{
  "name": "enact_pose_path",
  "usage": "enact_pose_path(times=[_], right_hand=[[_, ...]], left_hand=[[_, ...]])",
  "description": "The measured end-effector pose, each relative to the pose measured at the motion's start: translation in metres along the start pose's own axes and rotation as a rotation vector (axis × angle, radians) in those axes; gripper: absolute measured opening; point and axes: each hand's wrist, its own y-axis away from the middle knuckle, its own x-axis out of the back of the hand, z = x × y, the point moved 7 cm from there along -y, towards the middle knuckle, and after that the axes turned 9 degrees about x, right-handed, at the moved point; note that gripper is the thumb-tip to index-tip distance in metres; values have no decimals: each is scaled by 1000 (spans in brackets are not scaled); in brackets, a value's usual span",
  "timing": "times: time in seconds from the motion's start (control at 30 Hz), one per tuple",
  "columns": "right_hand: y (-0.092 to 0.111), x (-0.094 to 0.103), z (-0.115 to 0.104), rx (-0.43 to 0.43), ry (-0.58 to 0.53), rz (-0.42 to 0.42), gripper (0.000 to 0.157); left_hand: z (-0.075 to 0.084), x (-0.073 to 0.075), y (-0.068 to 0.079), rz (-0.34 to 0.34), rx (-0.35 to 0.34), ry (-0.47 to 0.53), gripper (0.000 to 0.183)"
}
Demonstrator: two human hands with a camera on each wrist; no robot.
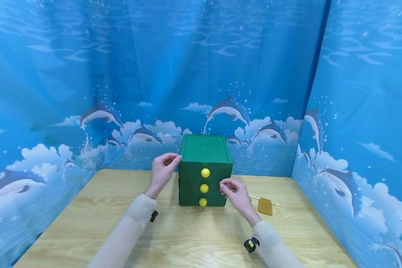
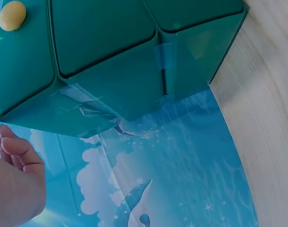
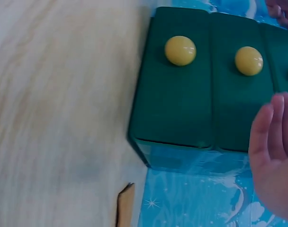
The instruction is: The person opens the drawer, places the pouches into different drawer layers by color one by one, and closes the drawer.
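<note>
A green three-drawer box [image 1: 205,182] stands upright on the table, its drawers pushed in, each with a round yellow knob [image 1: 205,172] in front. Beside the upper left corner of the box is my left hand [image 1: 164,169], fingers loosely bent and fingertips close to the edge. The left wrist view shows that hand [image 2: 21,177] just off the top drawer's side, with nothing visible in it. My right hand [image 1: 236,195] is at the right side of the front. In the right wrist view its fingers [image 3: 275,125] are nearly straight, overlapping the drawer fronts beside the knobs.
A small mustard drawstring pouch [image 1: 265,206] lies on the wooden table [image 1: 194,238], right of the box. Blue dolphin-print curtains [image 1: 147,93] hang behind the table and along its right side. Clear tape [image 2: 167,56] crosses the drawer seams on the box's side.
</note>
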Motion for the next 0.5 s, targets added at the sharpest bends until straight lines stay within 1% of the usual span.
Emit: enact_pose_path(times=[0.1,0.17,0.23,0.33,0.43,0.5], right_hand=[[4,-13,5,-22,11,-145,20],[7,-20,0,-29,24,-236,21],[10,-25,-6,-34,34,-309,23],[13,-32,3,-56,44,-376,23],[12,-38,23,-74,59,-426,23],[11,-41,28,-72,90,-460,23]], left_hand=[[-1,-1,-5,-5,18,-22,25],[-2,-3,-9,-27,41,-35,28],[-3,-7,-13,-59,64,-39,32],[-5,-12,-18,-106,93,-37,38],[-8,-15,-22,-142,118,-20,39],[-11,-17,-23,-167,144,1,38]])
